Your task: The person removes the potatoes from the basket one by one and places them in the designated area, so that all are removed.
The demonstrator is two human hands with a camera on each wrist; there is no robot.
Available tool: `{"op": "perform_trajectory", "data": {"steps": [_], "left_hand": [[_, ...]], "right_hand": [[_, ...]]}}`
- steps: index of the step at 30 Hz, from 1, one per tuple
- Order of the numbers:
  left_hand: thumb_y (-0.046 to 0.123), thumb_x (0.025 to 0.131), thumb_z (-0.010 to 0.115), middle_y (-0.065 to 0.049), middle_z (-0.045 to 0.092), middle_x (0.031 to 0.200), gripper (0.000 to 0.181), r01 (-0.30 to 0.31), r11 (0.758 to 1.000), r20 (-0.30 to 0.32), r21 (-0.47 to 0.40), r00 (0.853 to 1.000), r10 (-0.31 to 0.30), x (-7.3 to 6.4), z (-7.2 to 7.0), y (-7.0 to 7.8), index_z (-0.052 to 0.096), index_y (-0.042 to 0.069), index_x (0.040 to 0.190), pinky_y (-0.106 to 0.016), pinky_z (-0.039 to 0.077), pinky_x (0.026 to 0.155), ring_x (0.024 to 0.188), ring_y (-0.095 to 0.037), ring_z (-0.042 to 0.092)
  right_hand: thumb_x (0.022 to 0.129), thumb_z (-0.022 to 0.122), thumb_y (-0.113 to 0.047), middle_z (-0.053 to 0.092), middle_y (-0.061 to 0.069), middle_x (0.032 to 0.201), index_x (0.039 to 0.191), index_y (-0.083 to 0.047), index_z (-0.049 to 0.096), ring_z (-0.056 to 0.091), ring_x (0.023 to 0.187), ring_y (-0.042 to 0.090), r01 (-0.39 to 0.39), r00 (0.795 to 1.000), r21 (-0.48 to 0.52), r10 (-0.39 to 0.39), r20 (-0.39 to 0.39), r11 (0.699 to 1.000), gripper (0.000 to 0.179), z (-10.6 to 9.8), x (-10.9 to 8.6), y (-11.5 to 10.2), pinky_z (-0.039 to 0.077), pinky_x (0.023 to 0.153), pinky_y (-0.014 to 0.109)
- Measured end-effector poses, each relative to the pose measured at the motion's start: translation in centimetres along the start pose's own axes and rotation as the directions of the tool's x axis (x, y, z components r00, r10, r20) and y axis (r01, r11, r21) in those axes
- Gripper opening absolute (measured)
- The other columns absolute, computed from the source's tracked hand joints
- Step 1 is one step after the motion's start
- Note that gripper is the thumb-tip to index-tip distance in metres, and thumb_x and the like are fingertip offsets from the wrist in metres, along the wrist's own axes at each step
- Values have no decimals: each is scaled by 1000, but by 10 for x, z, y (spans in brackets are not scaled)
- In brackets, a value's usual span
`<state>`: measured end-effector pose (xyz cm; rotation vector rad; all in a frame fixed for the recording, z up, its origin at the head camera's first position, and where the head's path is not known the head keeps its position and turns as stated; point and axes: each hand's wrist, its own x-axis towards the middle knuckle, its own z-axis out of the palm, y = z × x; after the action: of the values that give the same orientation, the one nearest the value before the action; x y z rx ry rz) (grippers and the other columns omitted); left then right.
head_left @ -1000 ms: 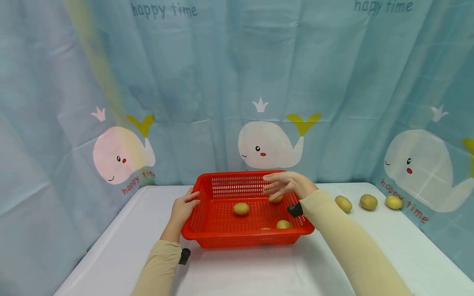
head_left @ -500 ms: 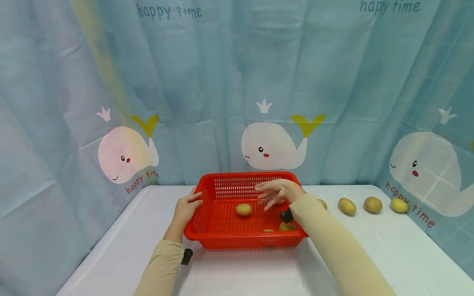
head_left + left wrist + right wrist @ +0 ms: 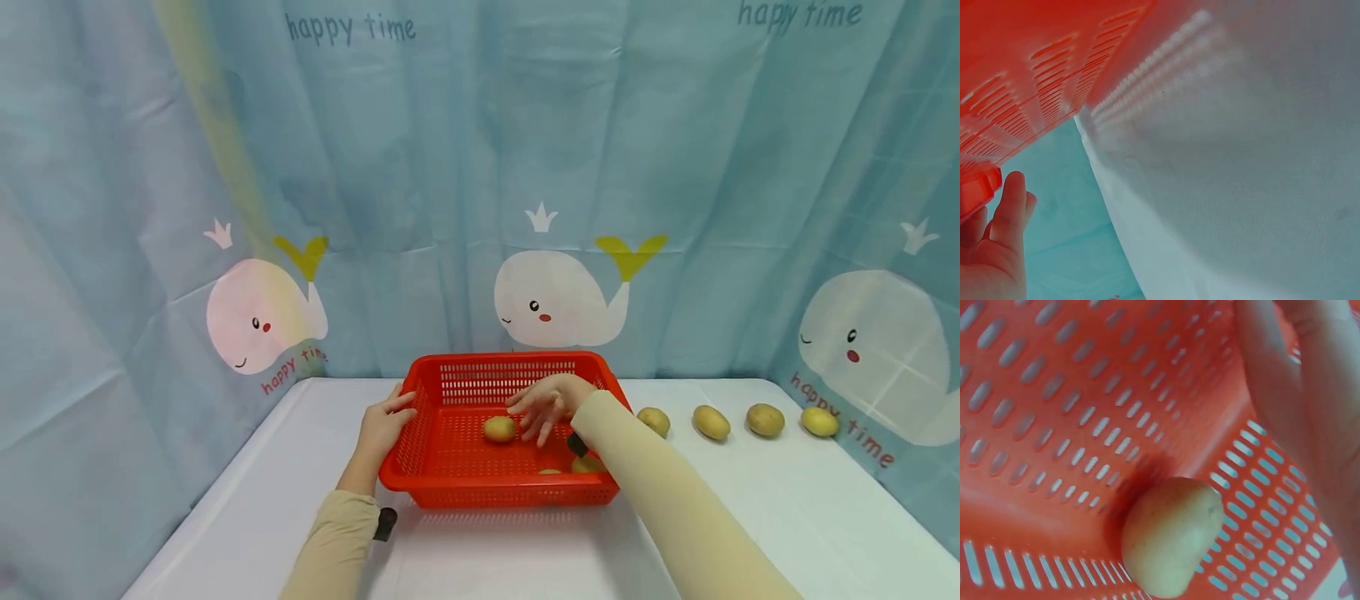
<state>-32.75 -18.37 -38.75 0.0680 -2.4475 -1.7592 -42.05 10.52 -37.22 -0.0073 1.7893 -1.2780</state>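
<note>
A red plastic basket (image 3: 465,492) with slotted walls stands on the white table. My left hand (image 3: 381,429) grips its left rim; in the left wrist view that hand (image 3: 997,250) appears at the rim, its fingers partly cut off. Over the basket's right half, my right hand (image 3: 546,404) hovers with fingers spread and pointing down, holding nothing. Just left of those fingertips lies a potato (image 3: 499,429) on the basket floor. Another potato (image 3: 587,464) sits near the front right, partly behind the sleeve. In the right wrist view, one potato (image 3: 1172,537) rests against the slotted wall.
Several potatoes stand in a row on the table right of the basket, from the nearest potato (image 3: 654,421) to a yellower one (image 3: 820,422). A blue whale-print curtain (image 3: 420,292) hangs behind the table (image 3: 720,483).
My right hand has moved left and lower into the basket, closer to the middle potato. The left hand stays at the rim. The whole head view has shifted slightly.
</note>
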Motion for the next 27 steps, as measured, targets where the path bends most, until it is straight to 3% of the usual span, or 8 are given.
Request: {"op": "perform_trajectory", "data": {"steps": [10,16,27], "left_hand": [[5,96,53,-13,29,155,41,4,1000,-5,-2,1000,-4,0,2,1,52,-4,136,-49,36,106,144,-37,20],[5,96,53,-11,29,155,42,2,1000,-7,22,1000,-2,3,-3,2,52,-4,137,-49,33,107,144,-37,19],[4,96,52,-13,29,155,42,5,1000,-3,14,1000,-5,1,-1,2,52,-5,136,-49,32,108,144,-36,19]], "right_hand": [[96,62,-19,52,22,121,150,-7,36,61,98,35,-46,999,-58,45,-14,997,61,7,15,2,52,83,51],[95,63,-20,55,19,117,147,-6,40,60,94,31,-64,997,-66,61,-36,996,58,12,13,-3,50,85,52],[88,71,-12,62,17,106,126,-1,59,61,89,29,-68,992,-111,55,-116,992,41,18,9,0,55,78,46]]}}
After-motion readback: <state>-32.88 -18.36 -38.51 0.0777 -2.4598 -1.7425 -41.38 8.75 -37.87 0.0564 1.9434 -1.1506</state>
